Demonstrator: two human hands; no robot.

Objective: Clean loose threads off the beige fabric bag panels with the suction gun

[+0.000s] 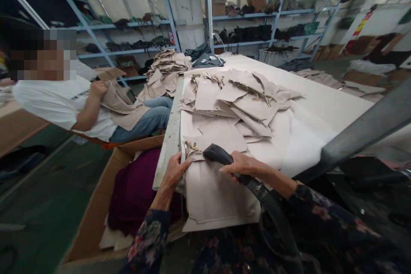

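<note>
Beige cloth is nearly everywhere we look. At far left a co-worker (64,98) in a white shirt and jeans sits beside the table, one hand (98,89) gripping a beige piece (120,105) that drapes over the lap. Below that person a cardboard box (96,205) stands on the green floor, with purple fabric (135,190) heaped inside it.

Next comes our left hand (175,173), fingers curled and closed over the left edge of the beige panel (215,192) nearest us. The panel lies flat on the near corner of the table (324,98), its lower end hanging over the table edge toward us. A small brass clasp (192,148) sits at its upper left corner, just above our thumb.

Our right hand (240,165) is wrapped fully around the handle of a black steamer (216,154), whose head rests on the panel's upper part, just right of the clasp. Its dark hose (276,214) runs back down past our floral sleeve (324,218).

Beyond the hands a loose heap of cut pieces (244,102) spreads over the middle of the table, and a taller stack (168,68) rises at the far left corner. At right a grey bar (362,130) slants across the table's edge. Blue shelves (257,30) with dark goods line the back wall.
</note>
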